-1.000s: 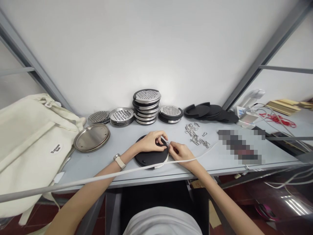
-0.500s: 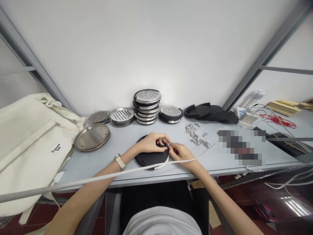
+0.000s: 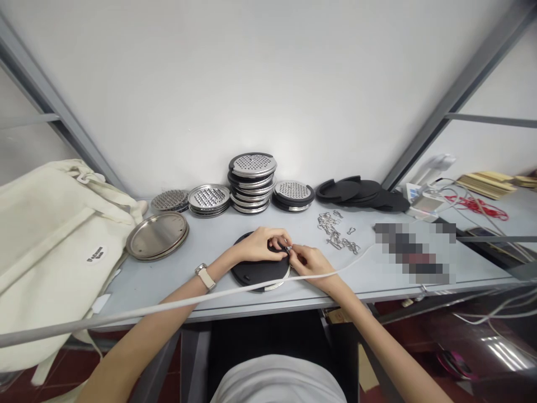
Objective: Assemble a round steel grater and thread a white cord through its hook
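On the desk in front of me lies a round black disc (image 3: pixel 262 271) with a silvery rim showing at its lower right. My left hand (image 3: pixel 263 244) rests across its top, fingers curled and pinching at the disc's right edge. Fingertips pressed together, my right hand (image 3: pixel 311 262) meets the left at that same edge. Between the two hands is a small metal clip, mostly hidden by the fingers. To the right lies a loose heap of metal snap clips (image 3: pixel 333 230).
Along the wall stand a tall stack of graters (image 3: pixel 254 187), lower grater stacks (image 3: pixel 210 197) and black discs (image 3: pixel 348 191). Steel plates (image 3: pixel 157 236) lie left, beside a cream bag (image 3: pixel 54 246). A white cable (image 3: pixel 235 290) crosses in front of my forearms.
Both hands stay at the disc's right edge. The fingertips have shifted only slightly, and the metal between them shows less than before.
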Action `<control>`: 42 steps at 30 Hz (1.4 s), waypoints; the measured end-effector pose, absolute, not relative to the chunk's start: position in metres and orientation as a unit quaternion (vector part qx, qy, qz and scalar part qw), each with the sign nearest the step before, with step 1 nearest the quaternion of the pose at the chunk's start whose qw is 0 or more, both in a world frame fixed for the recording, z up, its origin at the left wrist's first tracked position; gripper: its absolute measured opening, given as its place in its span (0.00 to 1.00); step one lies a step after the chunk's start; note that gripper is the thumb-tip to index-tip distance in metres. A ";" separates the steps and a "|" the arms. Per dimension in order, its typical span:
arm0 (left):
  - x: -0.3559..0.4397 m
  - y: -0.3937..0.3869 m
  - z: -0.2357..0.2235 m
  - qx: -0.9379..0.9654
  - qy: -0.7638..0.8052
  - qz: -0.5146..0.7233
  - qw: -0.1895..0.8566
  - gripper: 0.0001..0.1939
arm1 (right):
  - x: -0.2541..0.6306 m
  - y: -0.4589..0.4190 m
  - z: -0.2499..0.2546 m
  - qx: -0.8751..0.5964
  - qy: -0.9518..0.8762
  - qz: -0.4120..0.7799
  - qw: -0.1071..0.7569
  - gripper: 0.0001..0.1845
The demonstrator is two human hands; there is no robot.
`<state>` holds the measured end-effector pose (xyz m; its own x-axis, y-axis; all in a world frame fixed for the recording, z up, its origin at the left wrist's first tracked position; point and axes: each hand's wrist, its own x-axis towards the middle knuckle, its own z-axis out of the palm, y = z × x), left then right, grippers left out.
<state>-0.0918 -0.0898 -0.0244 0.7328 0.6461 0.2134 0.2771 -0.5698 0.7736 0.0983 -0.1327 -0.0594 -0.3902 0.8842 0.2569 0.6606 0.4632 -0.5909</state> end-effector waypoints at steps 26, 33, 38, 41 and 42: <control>-0.090 -0.097 -0.020 0.861 0.273 0.277 0.329 0.15 | 0.098 -0.133 -0.056 -0.464 -0.812 0.217 0.279 0.14; -0.090 -0.096 -0.022 0.862 0.279 0.243 0.348 0.15 | 0.100 -0.132 -0.058 -0.469 -0.812 0.213 0.274 0.14; -0.090 -0.096 -0.021 0.860 0.272 0.241 0.359 0.15 | 0.101 -0.132 -0.060 -0.467 -0.814 0.210 0.273 0.14; -0.090 -0.096 -0.020 0.858 0.271 0.240 0.364 0.16 | 0.101 -0.132 -0.059 -0.473 -0.813 0.206 0.269 0.14; -0.090 -0.096 -0.020 0.858 0.270 0.241 0.364 0.16 | 0.101 -0.132 -0.059 -0.475 -0.813 0.205 0.268 0.14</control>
<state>-0.0905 -0.0958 -0.0203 0.7387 0.6382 0.2168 0.2875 -0.5892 0.7551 0.1009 -0.1316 -0.0591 -0.4051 0.8820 0.2408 0.6618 0.4646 -0.5884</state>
